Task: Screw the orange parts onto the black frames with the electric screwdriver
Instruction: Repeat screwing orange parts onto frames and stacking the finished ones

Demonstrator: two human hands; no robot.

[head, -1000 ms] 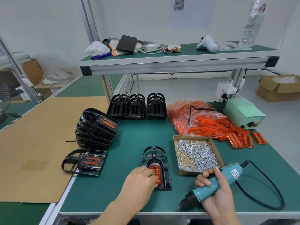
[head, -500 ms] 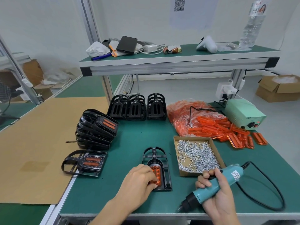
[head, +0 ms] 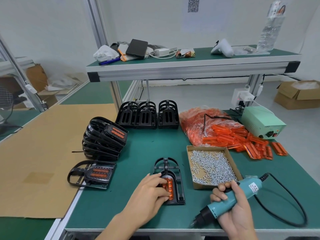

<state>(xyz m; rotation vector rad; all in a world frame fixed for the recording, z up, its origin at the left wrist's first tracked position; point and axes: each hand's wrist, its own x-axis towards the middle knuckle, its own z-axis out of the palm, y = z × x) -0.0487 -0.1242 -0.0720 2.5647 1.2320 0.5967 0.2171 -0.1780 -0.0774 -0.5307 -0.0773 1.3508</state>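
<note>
Seating appears to be the step in hand: the left hand (head: 150, 189) lies with straight fingers pressing an orange part (head: 168, 187) into a black frame (head: 170, 181) at lower centre of the green tabletop (head: 147, 153). The right hand (head: 235, 210), lower right, has its fingers curled round the electric screwdriver (head: 230, 200), whose tip points down-left, clear of the frame. Whether a screw sits on the bit cannot be told. Next, in my judgement, a screw from the cardboard tray (head: 212, 166), just right of the frame, must be brought to a hole and driven squarely. Loose orange parts (head: 256, 144) lie at centre right.
</note>
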